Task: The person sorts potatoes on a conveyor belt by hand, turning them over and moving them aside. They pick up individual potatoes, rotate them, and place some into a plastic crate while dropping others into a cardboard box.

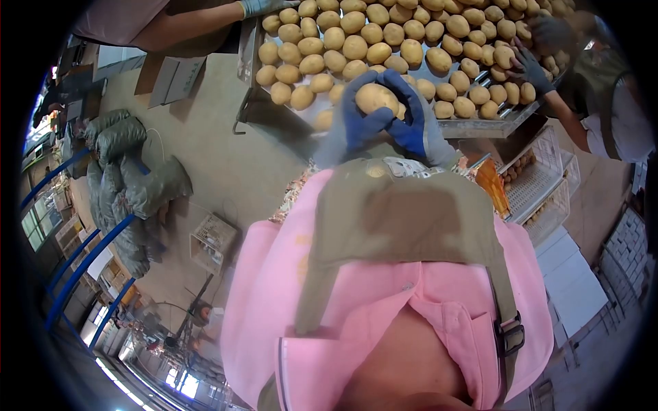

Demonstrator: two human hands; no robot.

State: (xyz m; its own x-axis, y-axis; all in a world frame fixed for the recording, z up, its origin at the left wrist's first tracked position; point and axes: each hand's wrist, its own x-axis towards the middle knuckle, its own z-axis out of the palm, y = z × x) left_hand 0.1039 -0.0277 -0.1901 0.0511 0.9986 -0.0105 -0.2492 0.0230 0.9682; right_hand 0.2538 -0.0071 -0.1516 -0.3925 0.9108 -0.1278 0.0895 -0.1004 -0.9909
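No words, numbers or brands can be read. Small dark marks are seen printed on the flap of a cardboard box point(171, 83) in the upper left of the frame, too small to be made out.

Holds gloved left hand point(358, 113) and right hand point(410, 113) cupped close together just beyond the apron point(404, 219), wrists apart, fingers curled inward.

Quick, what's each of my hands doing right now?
Left hand: curled around a potato, helping hold it.
Right hand: curled in from the other side, sharing the grip.
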